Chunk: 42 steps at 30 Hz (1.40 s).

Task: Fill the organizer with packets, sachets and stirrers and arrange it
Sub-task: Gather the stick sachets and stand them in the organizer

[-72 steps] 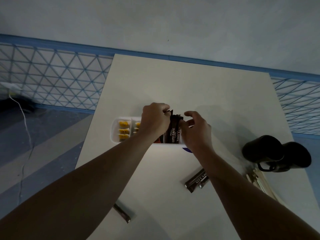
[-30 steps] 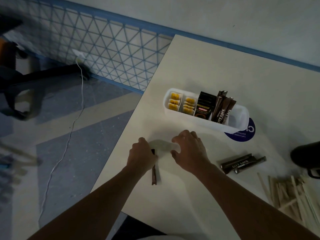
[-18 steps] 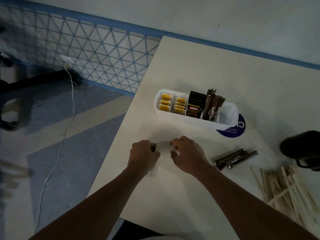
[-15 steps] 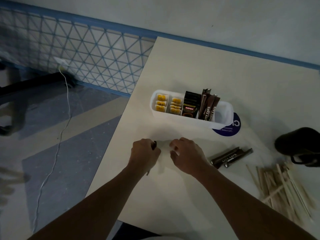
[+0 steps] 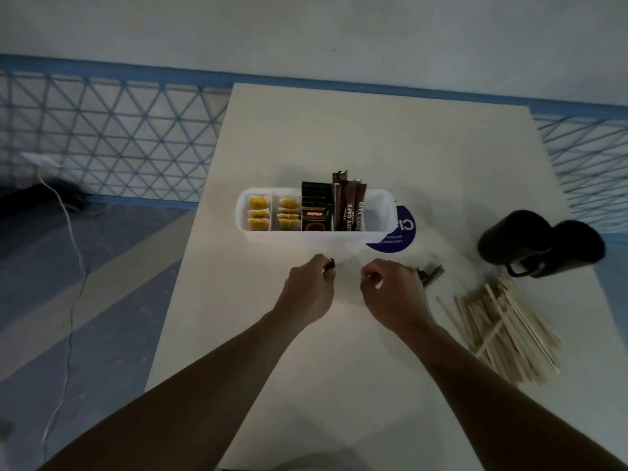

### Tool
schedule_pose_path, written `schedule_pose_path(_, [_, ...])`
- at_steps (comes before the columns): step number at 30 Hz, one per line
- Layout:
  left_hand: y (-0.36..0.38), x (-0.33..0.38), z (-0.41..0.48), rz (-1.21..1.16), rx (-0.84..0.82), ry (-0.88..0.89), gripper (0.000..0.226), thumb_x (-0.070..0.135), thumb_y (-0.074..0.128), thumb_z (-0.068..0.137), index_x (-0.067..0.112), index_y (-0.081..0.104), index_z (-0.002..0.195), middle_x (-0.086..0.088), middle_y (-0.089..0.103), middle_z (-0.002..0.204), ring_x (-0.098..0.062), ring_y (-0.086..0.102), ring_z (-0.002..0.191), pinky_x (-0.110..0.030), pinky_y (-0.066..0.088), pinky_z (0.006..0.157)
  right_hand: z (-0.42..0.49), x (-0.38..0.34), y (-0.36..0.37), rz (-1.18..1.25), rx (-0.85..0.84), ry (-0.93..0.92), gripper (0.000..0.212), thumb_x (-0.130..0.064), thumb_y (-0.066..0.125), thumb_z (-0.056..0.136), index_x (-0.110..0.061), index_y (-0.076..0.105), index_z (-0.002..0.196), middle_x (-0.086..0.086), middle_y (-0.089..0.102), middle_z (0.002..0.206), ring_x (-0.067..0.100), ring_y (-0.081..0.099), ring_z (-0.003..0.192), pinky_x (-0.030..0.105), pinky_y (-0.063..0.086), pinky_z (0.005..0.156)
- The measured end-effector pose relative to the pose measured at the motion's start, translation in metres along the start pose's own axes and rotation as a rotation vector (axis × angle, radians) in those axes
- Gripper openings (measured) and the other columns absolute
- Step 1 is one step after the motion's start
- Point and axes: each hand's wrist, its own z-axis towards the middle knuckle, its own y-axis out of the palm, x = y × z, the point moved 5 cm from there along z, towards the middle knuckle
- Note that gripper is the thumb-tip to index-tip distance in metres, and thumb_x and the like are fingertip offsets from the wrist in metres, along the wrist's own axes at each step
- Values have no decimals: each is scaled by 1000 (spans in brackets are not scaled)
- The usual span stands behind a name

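Observation:
A white organizer (image 5: 307,237) stands mid-table. Its two left compartments hold yellow sachets (image 5: 260,212), then come black packets (image 5: 316,212) and upright brown stick sachets (image 5: 350,205); the right-end compartment looks bare. My left hand (image 5: 309,290) hovers just in front of the organizer, closed on a brown stick sachet whose tip (image 5: 331,264) pokes out past the fingers. My right hand (image 5: 394,294) is beside it with curled fingers, and I see nothing in it. Two loose brown sachets (image 5: 431,271) lie partly hidden behind my right hand.
A heap of wooden stirrers (image 5: 503,331) lies at the right. Two black mugs (image 5: 540,246) lie on their sides beyond it. A round blue sticker (image 5: 397,236) shows beside the organizer's right end. The table's left edge drops to a floor with a cable.
My left hand has taken the brown stick sachet off the table near the left edge. Both hands have moved up towards the organizer.

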Motion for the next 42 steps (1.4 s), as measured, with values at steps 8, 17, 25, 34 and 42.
schedule_pose_path(8, [41, 41, 18, 8, -179, 99, 29, 20, 49, 101, 15, 52, 129, -6, 61, 126, -15, 56, 99, -23, 43, 76, -13, 54, -31, 40, 161, 312, 18, -20, 62, 90, -14, 62, 107, 5, 63, 100, 17, 57, 83, 26, 45, 66])
schedule_pose_path(17, [72, 65, 27, 116, -236, 117, 27, 13, 58, 93, 7, 57, 119, -8, 62, 114, -23, 60, 104, -26, 48, 78, -13, 81, -13, 186, 71, 569, 65, -33, 72, 87, -14, 38, 138, 9, 62, 113, 25, 67, 92, 36, 61, 68])
schedule_pose_path(25, [84, 66, 27, 168, -137, 73, 24, 20, 58, 92, 9, 58, 114, -10, 64, 115, -28, 60, 105, -33, 49, 86, -7, 85, -10, 199, 23, 658, 38, -23, 73, 88, -11, 49, 115, 9, 62, 102, 22, 67, 81, 24, 51, 50])
schedule_pose_path(34, [82, 60, 31, 254, -146, 29, 42, 21, 68, 86, 5, 53, 122, -14, 61, 122, -31, 59, 112, -35, 50, 90, -3, 82, -9, 187, -105, 629, 20, -19, 69, 87, -9, 62, 103, 5, 61, 86, 14, 62, 68, 21, 42, 46])
schedule_pose_path(42, [75, 53, 29, 238, -144, 38, 35, 20, 66, 87, 5, 57, 117, -14, 60, 119, -31, 60, 107, -28, 43, 77, -4, 70, -17, 132, -166, 554, 25, -26, 62, 93, -11, 58, 113, 4, 60, 91, 11, 56, 69, 19, 36, 48])
